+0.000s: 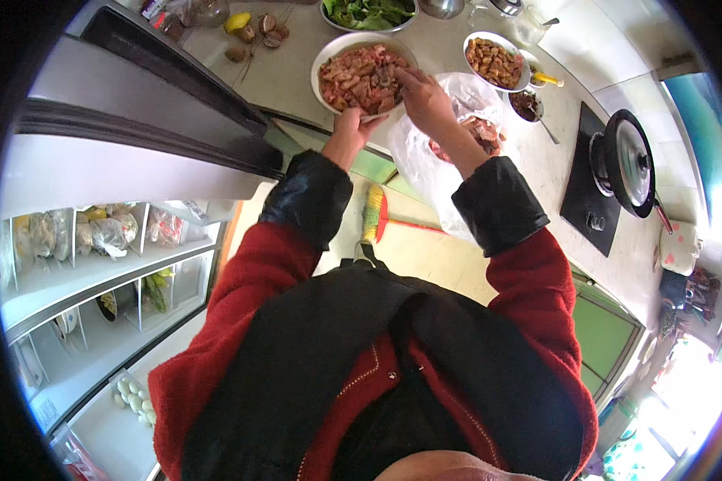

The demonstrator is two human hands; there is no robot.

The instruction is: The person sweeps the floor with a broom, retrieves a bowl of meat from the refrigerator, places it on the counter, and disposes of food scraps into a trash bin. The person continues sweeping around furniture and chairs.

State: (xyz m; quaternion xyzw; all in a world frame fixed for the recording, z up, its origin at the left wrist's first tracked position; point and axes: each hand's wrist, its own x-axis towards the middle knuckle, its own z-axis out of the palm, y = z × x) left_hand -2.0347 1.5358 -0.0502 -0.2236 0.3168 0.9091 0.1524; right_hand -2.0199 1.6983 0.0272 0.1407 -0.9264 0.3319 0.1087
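A white bowl (319,84) full of cut raw meat (361,78) stands at the counter's near edge. My left hand (355,129) grips the bowl's near rim. My right hand (424,99) is at the bowl's right side, its fingertips on the meat; whether they pinch a piece is hidden. Under my right forearm an opened white plastic bag (415,156) holds more raw meat (484,135) and hangs over the counter's edge.
An open refrigerator (114,276) is at my left. Behind the bowl stands a basin of leafy greens (367,13). To the right are a bowl of brown food pieces (496,63), a small bowl of dark sauce (524,105) with a spoon, and a lidded pan (632,162) on the stove. A broom (373,213) lies below.
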